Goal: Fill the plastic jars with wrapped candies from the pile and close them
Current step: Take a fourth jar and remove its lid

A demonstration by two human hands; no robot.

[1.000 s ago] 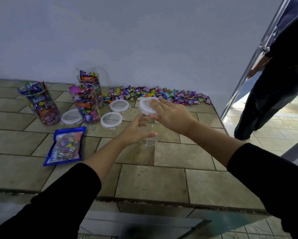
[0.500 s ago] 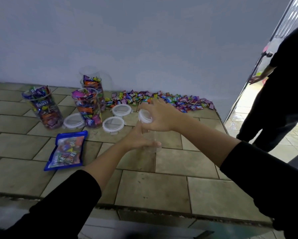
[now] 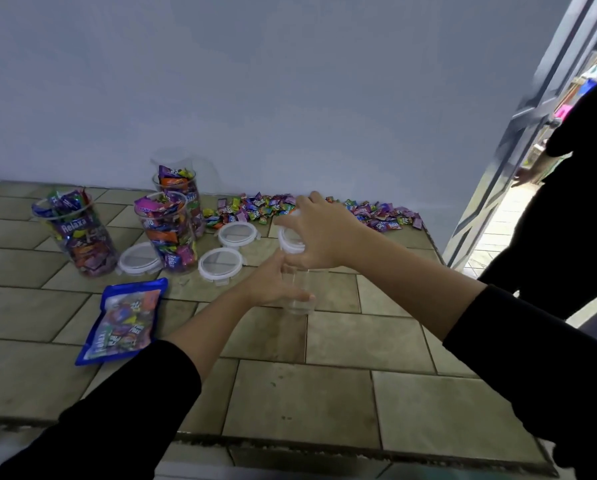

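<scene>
We see a tiled counter (image 3: 342,341) against a pale wall, looking down over two arms in black sleeves. Near the middle of the counter stands an empty clear jar (image 3: 299,292). The left hand (image 3: 273,284) wraps around its side, fingers curled together against the plastic, with the thumb on the near side. The right hand (image 3: 319,233) sits over the top of the jar, its fingers spread and bent down around a white lid (image 3: 290,242), gripping it by the rim. We cannot tell whether the lid sits fully on the jar or is just above it.

Behind the hands, along the wall, lies a long pile of wrapped candies (image 3: 324,211) in many colours. To the left stand three jars already packed with candies, all without lids: one at the far left (image 3: 75,237), one in the middle (image 3: 167,233), and one behind it nearer the wall (image 3: 181,199). Three loose white lids rest flat on the tiles around them (image 3: 138,259) (image 3: 221,264) (image 3: 237,234). A blue candy bag (image 3: 124,320) lies flat in front of the filled jars, near the left forearm.

At the right edge, beside a doorway, another person in dark clothes (image 3: 574,188) is standing.
</scene>
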